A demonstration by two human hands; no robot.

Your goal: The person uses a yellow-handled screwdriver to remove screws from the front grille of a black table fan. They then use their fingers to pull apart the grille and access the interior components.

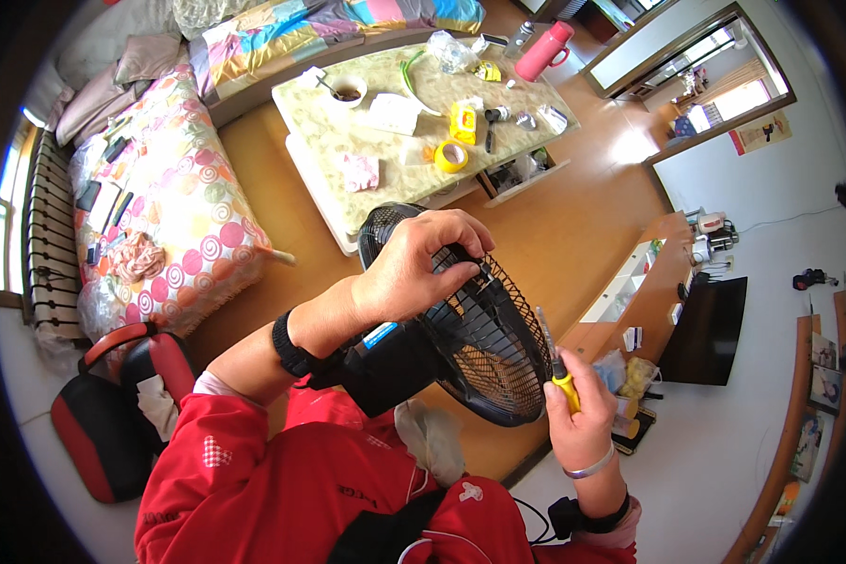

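A black electric fan point(493, 352) with a round wire guard is tilted in front of my body, its dark motor housing toward me. My left hand point(418, 258) reaches over the fan, thumb and fingers closed on the upper edge of the guard. Whether a small part sits between those fingertips is hidden. In my right hand point(583, 414) I grip a screwdriver point(564, 383) by its yellow handle. Its metal shaft points up and slightly left, close beside the right rim of the guard. A pale cloth point(430, 442) lies below the fan, by my red clothing.
Beyond the fan stands a marble-patterned table point(385, 70) bearing yellow tape point(450, 157), a bowl point(348, 91) and a pink thermos point(543, 52). A bed point(202, 221) and a red-black chair point(103, 437) are at left. A wooden cabinet point(620, 291) and dark television point(710, 334) line the right.
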